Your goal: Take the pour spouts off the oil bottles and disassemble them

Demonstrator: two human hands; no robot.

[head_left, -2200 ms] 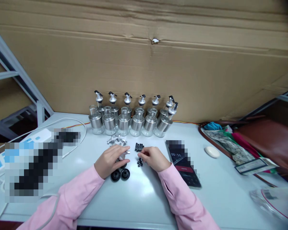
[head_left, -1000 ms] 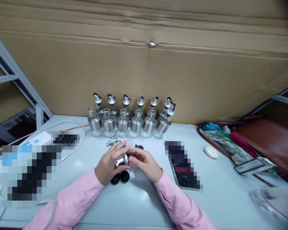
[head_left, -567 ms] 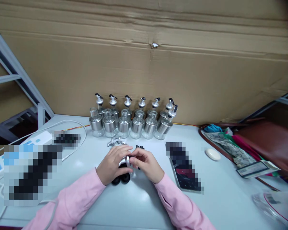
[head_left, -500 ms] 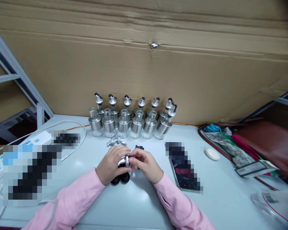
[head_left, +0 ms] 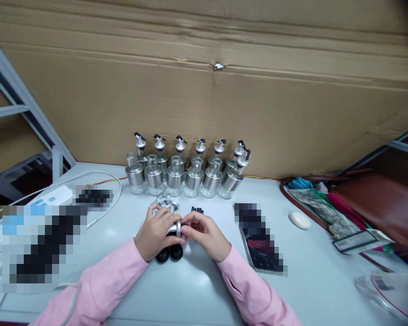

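Between my two hands is a silver bottle pourer spout (head_left: 178, 228). My left hand (head_left: 153, 234) is closed round its body, fingers over the top and thumb beneath. My right hand (head_left: 208, 236) pinches at the spout's right end; what its fingertips hold there is mostly hidden. Just below my left hand, round black stoppers (head_left: 176, 252) lie on the table. Behind that hand is a small heap of loose silver spout parts (head_left: 166, 202). Small black pieces (head_left: 197, 210) lie beyond my right fingers, partly covered.
A front row of glass bottles with steel bands (head_left: 193, 182) stands behind my hands; most have bare necks. More bottles fitted with pourers (head_left: 180, 144) line the cardboard wall. A phone-like dark slab (head_left: 261, 240), a white oval object (head_left: 299, 220) and a brown bag (head_left: 377, 203) are rightward; a power strip (head_left: 57, 197) is leftward.
The spout in my hands has turned slightly, and my left fingers have lifted and bent more over it. My right hand stays pinched at its end.
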